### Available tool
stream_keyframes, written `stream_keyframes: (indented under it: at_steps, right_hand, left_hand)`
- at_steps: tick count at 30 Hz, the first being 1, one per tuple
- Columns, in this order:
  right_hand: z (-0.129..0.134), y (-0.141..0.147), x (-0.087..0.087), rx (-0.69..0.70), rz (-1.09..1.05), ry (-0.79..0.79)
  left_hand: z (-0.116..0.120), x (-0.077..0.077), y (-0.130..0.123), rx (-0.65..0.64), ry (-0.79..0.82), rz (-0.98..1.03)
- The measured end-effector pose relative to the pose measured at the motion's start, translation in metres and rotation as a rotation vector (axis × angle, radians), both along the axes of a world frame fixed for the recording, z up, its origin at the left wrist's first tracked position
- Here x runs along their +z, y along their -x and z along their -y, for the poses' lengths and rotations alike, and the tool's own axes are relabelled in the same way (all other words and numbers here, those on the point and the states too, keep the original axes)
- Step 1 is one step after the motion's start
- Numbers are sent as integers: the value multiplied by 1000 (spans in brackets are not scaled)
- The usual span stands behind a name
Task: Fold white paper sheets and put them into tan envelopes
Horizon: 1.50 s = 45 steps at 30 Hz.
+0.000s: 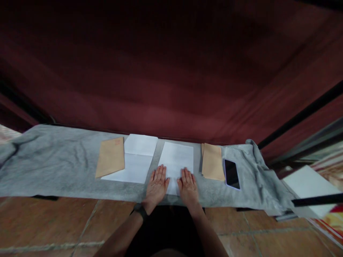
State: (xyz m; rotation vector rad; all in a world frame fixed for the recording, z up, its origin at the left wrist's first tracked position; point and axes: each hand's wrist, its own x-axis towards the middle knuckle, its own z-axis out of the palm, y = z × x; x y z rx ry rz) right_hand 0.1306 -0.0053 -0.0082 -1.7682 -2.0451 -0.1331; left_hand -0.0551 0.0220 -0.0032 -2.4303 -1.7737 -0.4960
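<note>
A white sheet of paper (177,157) lies on the grey cloth in front of me. My left hand (157,185) rests palm down over its lower left edge, fingers stretched out. On the lower right part of the same sheet, my right hand (188,185) lies flat with its fingers extended. Neither hand grips anything. To the left is another white sheet (138,167) with a crease across it, partly covered by a brown envelope (110,157). Several brown envelopes (212,162) lie overlapped to the right of my right hand.
A phone (232,174) with a dark screen lies right of the envelopes. Grey cloth (61,160) covers the long narrow surface, rumpled at both ends. Dark red fabric (171,89) hangs behind it. Black bars (302,112) and a white board (311,185) are at the right.
</note>
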Motion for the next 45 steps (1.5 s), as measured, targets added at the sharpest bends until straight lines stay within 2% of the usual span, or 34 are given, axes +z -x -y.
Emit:
stream_keyframes:
  at_steps: [8, 13, 17, 22, 30, 32, 35, 38, 41, 45]
  right_hand:
    - [19, -23, -4, -84, 73, -74]
    - [27, -32, -4, -83, 84, -53]
    - [28, -36, -5, -64, 67, -30]
    - [31, -41, -7, -37, 47, -35]
    - [30, -55, -9, 28, -33, -18]
    - [23, -50, -5, 19, -91, -25]
    - [6, -28, 4, 7, -164, -14]
    - [-12, -1, 13, 70, -174, 54]
    - [-20, 14, 14, 75, -147, 65]
    - [-14, 6, 7, 22, -78, 46]
  left_hand:
    - [19, 5, 14, 113, -16, 51]
    - [20, 22, 12, 170, 69, 53]
    - [17, 35, 9, 152, 92, 43]
    - [22, 41, 7, 128, 112, 59]
    - [41, 39, 1, 106, 58, 30]
    - [36, 37, -5, 70, 15, 45]
    - [18, 29, -22, -65, -27, 60]
    - [-3, 19, -39, -160, 21, 41]
    - [-15, 9, -43, -155, 69, 0]
    - [-16, 3, -34, -117, 42, -5]
